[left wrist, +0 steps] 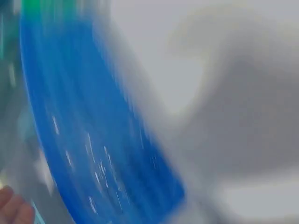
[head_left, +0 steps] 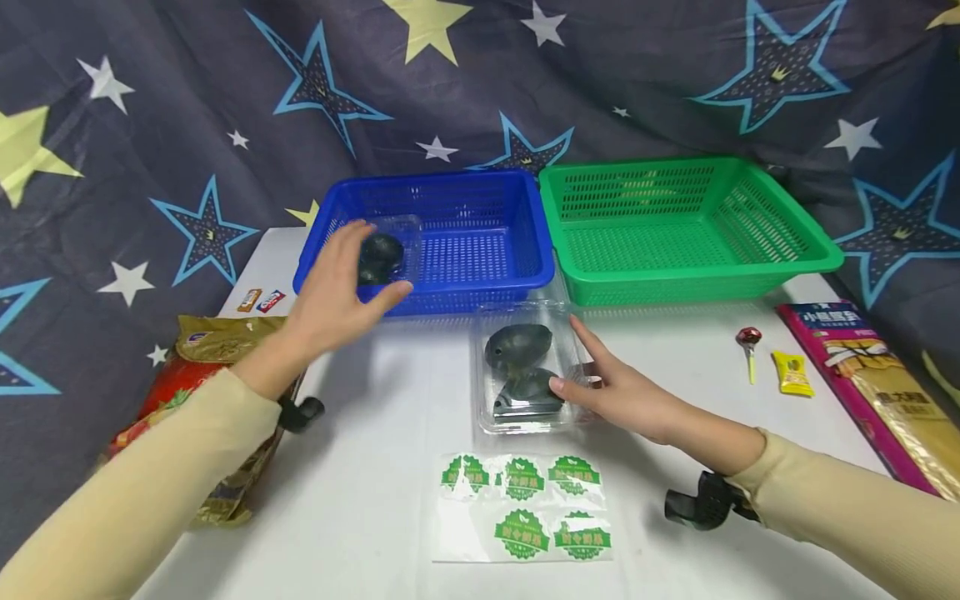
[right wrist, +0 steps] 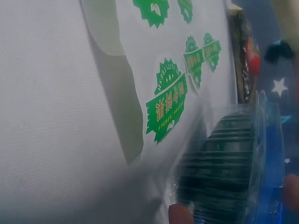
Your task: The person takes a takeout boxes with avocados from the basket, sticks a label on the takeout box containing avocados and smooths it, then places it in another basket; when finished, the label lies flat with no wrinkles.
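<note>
A clear plastic clamshell box (head_left: 517,417) with two dark green, avocado-like fruits (head_left: 519,346) sits in the middle of the white table. My right hand (head_left: 622,392) grips its right side, the thumb toward the front and the fingers at the far edge. In the right wrist view, fruit (right wrist: 219,163) shows through the plastic between thumb and fingers. Over the left end of the blue basket (head_left: 480,293), my left hand (head_left: 341,292) has its thumb and fingers spread apart. Behind it a second clear box (head_left: 411,225) with dark fruit lies in the basket, partly hidden by the hand.
A green basket (head_left: 697,287) stands beside the blue one. The sticker sheet (head_left: 465,533) lies in front of the box. At left are a large food bag (head_left: 176,392) and small wrapped sweets (head_left: 270,301); at right, a lollipop (head_left: 748,337), yellow sweet (head_left: 792,372) and flat package (head_left: 862,375).
</note>
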`<state>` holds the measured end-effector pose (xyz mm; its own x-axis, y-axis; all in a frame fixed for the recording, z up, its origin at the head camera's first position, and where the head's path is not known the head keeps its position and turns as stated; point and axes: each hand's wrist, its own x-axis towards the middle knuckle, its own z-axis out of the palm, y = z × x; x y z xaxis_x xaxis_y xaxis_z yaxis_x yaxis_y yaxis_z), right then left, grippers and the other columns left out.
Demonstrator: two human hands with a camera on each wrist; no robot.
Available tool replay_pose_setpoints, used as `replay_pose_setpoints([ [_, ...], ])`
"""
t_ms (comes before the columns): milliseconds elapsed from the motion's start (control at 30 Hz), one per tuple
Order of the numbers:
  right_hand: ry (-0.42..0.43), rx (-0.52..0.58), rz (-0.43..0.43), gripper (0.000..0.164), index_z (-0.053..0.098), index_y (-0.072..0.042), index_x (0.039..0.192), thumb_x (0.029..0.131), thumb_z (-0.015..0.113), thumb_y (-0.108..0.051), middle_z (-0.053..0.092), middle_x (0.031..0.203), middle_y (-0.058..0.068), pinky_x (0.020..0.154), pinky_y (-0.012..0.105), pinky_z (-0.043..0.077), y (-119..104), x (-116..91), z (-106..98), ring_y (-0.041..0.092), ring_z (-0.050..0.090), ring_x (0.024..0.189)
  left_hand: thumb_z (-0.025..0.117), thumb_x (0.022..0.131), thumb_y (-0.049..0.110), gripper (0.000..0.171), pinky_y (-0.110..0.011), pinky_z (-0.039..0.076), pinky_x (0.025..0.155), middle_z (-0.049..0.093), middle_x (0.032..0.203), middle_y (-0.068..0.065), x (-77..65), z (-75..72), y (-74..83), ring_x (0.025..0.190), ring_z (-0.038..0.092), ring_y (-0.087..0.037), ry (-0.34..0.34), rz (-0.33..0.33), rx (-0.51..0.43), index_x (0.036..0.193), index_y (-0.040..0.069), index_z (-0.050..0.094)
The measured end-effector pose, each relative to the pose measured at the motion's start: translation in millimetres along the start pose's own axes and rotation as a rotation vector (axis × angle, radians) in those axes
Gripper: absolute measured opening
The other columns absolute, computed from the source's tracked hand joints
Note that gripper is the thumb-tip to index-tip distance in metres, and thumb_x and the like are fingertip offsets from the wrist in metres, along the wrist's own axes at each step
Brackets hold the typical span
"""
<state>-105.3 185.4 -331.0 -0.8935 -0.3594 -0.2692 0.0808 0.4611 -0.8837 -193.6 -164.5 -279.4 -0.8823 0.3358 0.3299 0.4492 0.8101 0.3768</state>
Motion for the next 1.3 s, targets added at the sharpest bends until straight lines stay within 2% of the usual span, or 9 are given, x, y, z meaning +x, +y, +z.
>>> replay_pose_setpoints([
  [67, -0.001, -0.01, -0.006, 0.094, -0.008, -0.041, 0.151, 0.09, 0.065, -0.04, 0.029, 0.143, 0.035, 0.077, 0.038, 0.055, 0.5, -1.3, -0.2, 0.042, 0.05, 0.118, 0.064, 0.087, 0.046, 0.072, -0.048, 0.037, 0.102, 0.045, 0.136, -0.018, -16.1, 14.4, 27.5, 0.125, 0.043, -0.031, 0.039, 0.105, -0.081, 0.137, 0.0, 0.041],
  [133, -0.003, -0.02, -0.012, 0.094, -0.006, -0.042, 0.151, 0.089, 0.065, -0.04, 0.026, 0.145, 0.036, 0.077, 0.038, 0.055, 0.8, -2.5, -0.2, 0.043, 0.05, 0.117, 0.066, 0.087, 0.043, 0.065, -0.042, 0.045, 0.093, 0.052, 0.125, -0.014, -32.7, 28.9, 50.7, 0.111, 0.052, -0.028, -0.034, 0.12, -0.166, 0.132, 0.002, 0.045],
  [300, -0.01, -0.013, -0.014, 0.094, -0.005, -0.04, 0.151, 0.089, 0.066, -0.039, 0.021, 0.147, 0.036, 0.078, 0.04, 0.055, 1.5, -4.1, 1.0, 0.047, 0.047, 0.121, 0.07, 0.08, 0.053, 0.098, -0.045, 0.043, 0.099, 0.035, 0.148, -0.014, -54.9, 61.1, 81.3, 0.126, 0.047, -0.029, -0.407, -0.095, -0.359, 0.15, 0.006, 0.02],
  [433, -0.015, 0.033, -0.003, 0.097, -0.007, -0.037, 0.152, 0.089, 0.067, -0.036, 0.021, 0.147, 0.035, 0.079, 0.041, 0.055, 1.9, -4.9, 4.4, 0.046, 0.045, 0.123, 0.081, 0.071, 0.048, 0.129, -0.047, 0.029, 0.11, 0.005, 0.159, -0.014, -55.8, 78.7, 86.2, 0.141, 0.023, -0.03, -0.58, -0.214, -0.496, 0.152, 0.01, -0.012],
  [567, -0.008, 0.019, -0.01, 0.1, -0.01, -0.032, 0.152, 0.089, 0.067, -0.035, 0.025, 0.145, 0.037, 0.08, 0.042, 0.054, -0.1, -7.1, 9.2, 0.044, 0.05, 0.119, 0.085, 0.066, 0.046, 0.138, -0.047, 0.024, 0.112, -0.002, 0.158, -0.012, -55.2, 89.1, 85.7, 0.143, 0.014, -0.028, -0.596, -0.239, -0.527, 0.15, 0.011, -0.02],
  [700, 0.009, -0.016, -0.027, 0.099, -0.008, -0.024, 0.153, 0.089, 0.067, -0.034, 0.03, 0.141, 0.038, 0.082, 0.044, 0.053, -3.9, -7.7, 8.8, 0.044, 0.052, 0.116, 0.086, 0.064, 0.047, 0.139, -0.046, 0.023, 0.112, 0.001, 0.158, -0.011, -52.7, 92.1, 84.3, 0.143, 0.016, -0.027, -0.557, -0.242, -0.517, 0.151, 0.011, -0.016],
  [833, 0.064, -0.046, -0.031, 0.097, -0.005, -0.019, 0.154, 0.09, 0.066, -0.035, 0.027, 0.145, 0.035, 0.091, 0.051, 0.048, -7.6, 6.1, -4.3, 0.049, 0.045, 0.123, 0.086, 0.063, 0.047, 0.138, -0.045, 0.023, 0.113, 0.005, 0.159, -0.008, -47.1, 90.7, 79.9, 0.143, 0.017, -0.026, -0.576, -0.233, -0.507, 0.152, 0.014, -0.015],
  [1033, 0.07, 0.05, 0.017, 0.089, 0.002, -0.013, 0.154, 0.093, 0.062, -0.034, 0.011, 0.155, 0.027, 0.103, 0.054, 0.036, -4.8, 42.2, -25.3, 0.043, 0.027, 0.137, 0.085, 0.066, 0.044, 0.132, -0.043, 0.024, 0.113, 0.014, 0.159, -0.006, -35.9, 88.0, 66.2, 0.143, 0.018, -0.02, -0.651, -0.157, -0.523, 0.153, 0.02, -0.012],
  [1300, 0.029, 0.164, 0.019, 0.07, 0.017, -0.001, 0.151, 0.097, 0.056, -0.024, 0.027, 0.15, 0.025, 0.095, 0.042, 0.047, 3.2, 42.9, -28.6, 0.037, 0.044, 0.126, 0.082, 0.074, 0.03, 0.118, -0.038, 0.03, 0.11, 0.018, 0.158, -0.001, -30.3, 79.0, 47.9, 0.142, 0.022, -0.017, -0.741, -0.104, -0.654, 0.154, 0.026, -0.005],
])
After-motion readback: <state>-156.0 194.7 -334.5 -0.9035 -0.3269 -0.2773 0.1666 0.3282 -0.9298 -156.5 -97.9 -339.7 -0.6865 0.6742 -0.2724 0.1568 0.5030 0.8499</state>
